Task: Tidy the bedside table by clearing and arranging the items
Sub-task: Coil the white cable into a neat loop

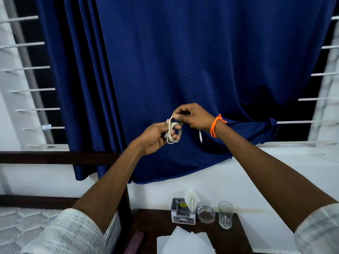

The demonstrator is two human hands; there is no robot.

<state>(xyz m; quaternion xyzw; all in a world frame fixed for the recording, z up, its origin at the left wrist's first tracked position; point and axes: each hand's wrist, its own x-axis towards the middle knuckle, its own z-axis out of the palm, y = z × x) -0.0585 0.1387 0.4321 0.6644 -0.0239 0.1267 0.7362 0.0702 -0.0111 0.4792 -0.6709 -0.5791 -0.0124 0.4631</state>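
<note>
Both my hands are raised in front of the blue curtain, well above the bedside table (236,233). My left hand (155,137) grips a white charging cable (173,132) wound into small loops. My right hand (192,116), with an orange bracelet on the wrist, pinches the cable at the top of the coil. The cable's loose end with its plug (200,136) hangs down below my right hand. On the dark wooden table stand a tissue holder (182,214), a glass ashtray (205,214) and an empty drinking glass (225,215); white paper sheets (185,242) lie at its front.
A blue curtain (183,61) covers the window, with white window bars at both sides. A bed with a striped mattress (27,226) and dark wooden headboard (126,198) stands left of the table. A white wall ledge (275,162) runs behind the table.
</note>
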